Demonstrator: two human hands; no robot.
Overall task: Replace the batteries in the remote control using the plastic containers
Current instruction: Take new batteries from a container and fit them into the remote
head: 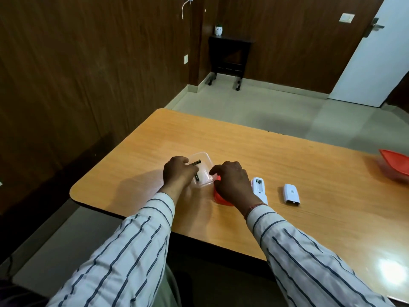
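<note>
The left hand [178,173] pinches one dark battery [195,162] over the clear container [204,169] near the surface's left edge, its long axis pointing up-right; the right hand [232,180], curled, rests on the red lid [219,196]; the opened remote [259,187] lies just right.

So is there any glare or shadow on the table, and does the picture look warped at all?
Head view: a bright glare spot sits on the table near its lower right corner; the left hand casts a soft shadow to its left; wide-angle distortion bends the table edges and wall lines; the clear container is faint, slightly blurred.
</note>
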